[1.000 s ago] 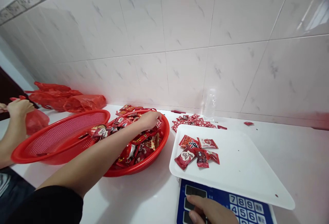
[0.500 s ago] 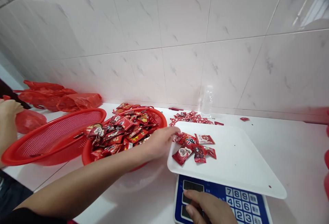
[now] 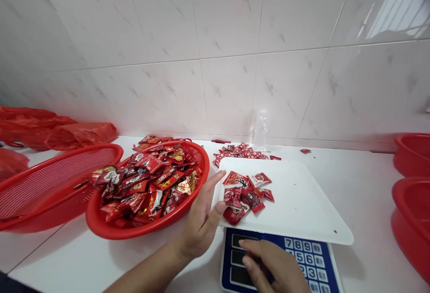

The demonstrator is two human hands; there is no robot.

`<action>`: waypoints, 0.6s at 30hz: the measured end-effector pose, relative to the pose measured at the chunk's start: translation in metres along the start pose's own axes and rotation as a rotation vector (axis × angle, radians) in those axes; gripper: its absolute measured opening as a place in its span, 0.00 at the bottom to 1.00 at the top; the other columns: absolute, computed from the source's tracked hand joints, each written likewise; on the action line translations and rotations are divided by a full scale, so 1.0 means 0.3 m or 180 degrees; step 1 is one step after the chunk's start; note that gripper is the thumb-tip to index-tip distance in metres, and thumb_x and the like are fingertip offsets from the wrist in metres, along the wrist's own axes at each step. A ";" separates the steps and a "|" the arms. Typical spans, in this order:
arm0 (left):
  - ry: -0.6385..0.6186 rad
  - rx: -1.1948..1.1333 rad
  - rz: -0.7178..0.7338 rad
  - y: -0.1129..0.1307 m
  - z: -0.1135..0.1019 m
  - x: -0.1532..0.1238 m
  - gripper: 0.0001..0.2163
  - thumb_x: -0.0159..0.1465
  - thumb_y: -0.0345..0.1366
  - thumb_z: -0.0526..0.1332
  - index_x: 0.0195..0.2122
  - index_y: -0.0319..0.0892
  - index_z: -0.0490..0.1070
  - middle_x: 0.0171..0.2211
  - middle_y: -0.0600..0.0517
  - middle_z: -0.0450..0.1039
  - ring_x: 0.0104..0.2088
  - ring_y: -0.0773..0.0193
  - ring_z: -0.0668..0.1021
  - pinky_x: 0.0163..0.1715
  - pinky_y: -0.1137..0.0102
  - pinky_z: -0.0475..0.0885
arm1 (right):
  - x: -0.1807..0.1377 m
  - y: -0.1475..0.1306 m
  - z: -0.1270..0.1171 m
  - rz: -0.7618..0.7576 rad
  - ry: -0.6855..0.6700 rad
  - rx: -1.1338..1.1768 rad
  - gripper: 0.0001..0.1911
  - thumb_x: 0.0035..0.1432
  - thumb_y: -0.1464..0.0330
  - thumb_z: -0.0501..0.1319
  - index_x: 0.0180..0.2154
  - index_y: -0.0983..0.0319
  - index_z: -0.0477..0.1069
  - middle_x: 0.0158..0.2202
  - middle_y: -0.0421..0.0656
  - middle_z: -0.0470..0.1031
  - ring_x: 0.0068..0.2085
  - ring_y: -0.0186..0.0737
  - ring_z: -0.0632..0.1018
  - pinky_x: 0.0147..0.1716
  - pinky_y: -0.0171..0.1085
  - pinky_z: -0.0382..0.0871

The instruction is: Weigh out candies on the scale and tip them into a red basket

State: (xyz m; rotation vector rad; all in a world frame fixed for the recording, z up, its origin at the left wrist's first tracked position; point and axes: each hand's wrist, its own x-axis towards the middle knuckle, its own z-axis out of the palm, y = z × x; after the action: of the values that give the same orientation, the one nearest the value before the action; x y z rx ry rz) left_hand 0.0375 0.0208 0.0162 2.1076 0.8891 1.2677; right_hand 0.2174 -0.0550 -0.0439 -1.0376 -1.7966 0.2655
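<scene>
My left hand (image 3: 204, 217) is beside the left edge of the white tray (image 3: 298, 208), thumb and fingers apart with nothing held. Several small red wrapped snack packets (image 3: 247, 194) lie in a cluster at the tray's left end, right by its fingertips. Under the tray sits a blue electronic scale (image 3: 267, 239) with dark display windows and number keys. Over the displays and keys is my right hand (image 3: 275, 266), loosely curled, with a gap between thumb and forefinger and nothing visible in it. To the left stands a red plastic basket (image 3: 110, 232) heaped with wrapped packets (image 3: 148, 181).
Another red perforated basket (image 3: 60, 185) is at far left, near red plastic bags (image 3: 77, 134). Behind the tray are loose red packets (image 3: 240, 151) and a clear bottle (image 3: 261, 129). Red baskets (image 3: 408, 221) stand at right. A tiled wall (image 3: 231, 91) closes the back.
My left hand has let go of a packet at the tray's left end and drawn back, opening. The view has swung right, and the other person's arm is out of sight.
</scene>
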 end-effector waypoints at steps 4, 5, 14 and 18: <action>0.0581 -0.0019 0.0462 -0.069 0.008 -0.091 0.21 0.69 0.35 0.51 0.63 0.48 0.54 0.61 0.44 0.61 0.63 0.52 0.63 0.62 0.52 0.59 | 0.047 0.014 -0.070 0.0129 0.0195 -0.0305 0.11 0.63 0.65 0.56 0.47 0.56 0.69 0.41 0.44 0.78 0.43 0.38 0.79 0.42 0.35 0.75; 0.0559 0.0039 0.0624 -0.081 0.006 -0.107 0.21 0.68 0.34 0.51 0.63 0.47 0.54 0.61 0.43 0.61 0.62 0.52 0.63 0.61 0.52 0.59 | 0.062 0.019 -0.088 0.0135 0.0207 -0.0505 0.13 0.63 0.65 0.57 0.49 0.56 0.68 0.45 0.45 0.76 0.48 0.41 0.76 0.46 0.40 0.74; 0.0574 -0.0374 0.0985 -0.108 -0.006 -0.125 0.21 0.69 0.34 0.50 0.63 0.44 0.53 0.58 0.42 0.63 0.58 0.53 0.67 0.59 0.54 0.62 | 0.285 0.095 -0.137 0.0265 -0.1450 -0.1589 0.44 0.51 0.43 0.59 0.65 0.49 0.51 0.69 0.51 0.46 0.67 0.66 0.45 0.58 0.69 0.51; 0.0672 -0.0345 0.0959 -0.114 -0.018 -0.115 0.21 0.69 0.34 0.50 0.63 0.43 0.53 0.57 0.43 0.63 0.57 0.54 0.67 0.59 0.55 0.61 | 0.369 0.105 -0.101 -0.0058 -0.1901 -0.1590 0.45 0.47 0.39 0.58 0.64 0.44 0.52 0.70 0.48 0.44 0.66 0.70 0.45 0.56 0.73 0.48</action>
State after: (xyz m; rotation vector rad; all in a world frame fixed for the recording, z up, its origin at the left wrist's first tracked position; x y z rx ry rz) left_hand 0.0116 0.0174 -0.0252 2.1043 0.5832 1.6773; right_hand 0.2452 0.0389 0.0239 -1.3856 -2.4912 0.1183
